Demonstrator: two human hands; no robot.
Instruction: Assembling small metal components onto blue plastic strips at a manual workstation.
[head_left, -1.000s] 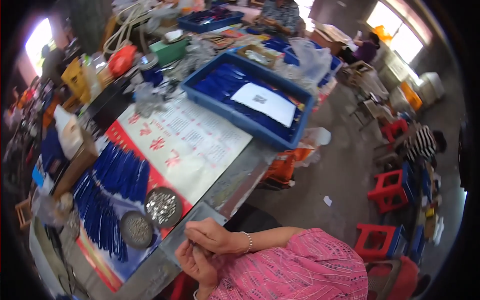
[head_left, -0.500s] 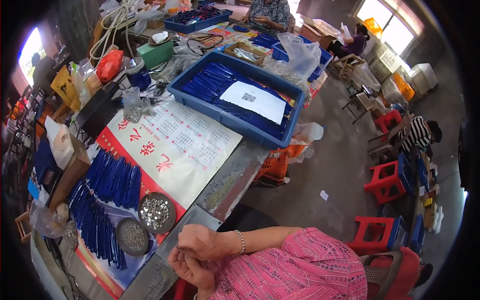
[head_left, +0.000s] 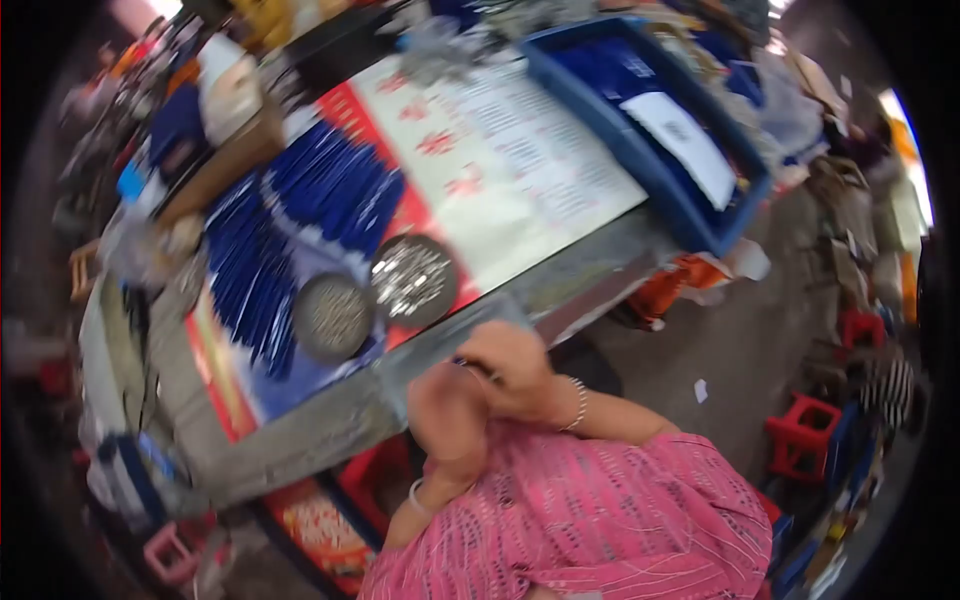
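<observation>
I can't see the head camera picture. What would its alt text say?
A person in a pink top holds both hands together, left hand against right hand, at the near edge of a cluttered table. Two round dishes of small metal parts sit beside rows of blue sticks and a blue tray; the picture is blurred.

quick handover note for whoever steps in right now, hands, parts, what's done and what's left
Left hand and right hand: pressed together at the table edge, over something too small and blurred to tell.
Parts: two round dishes of small metal bits beside rows of blue pens on the printed sheet. Blue crate of more, far right.
Done: many pens laid out.
Left: cannot tell.
</observation>
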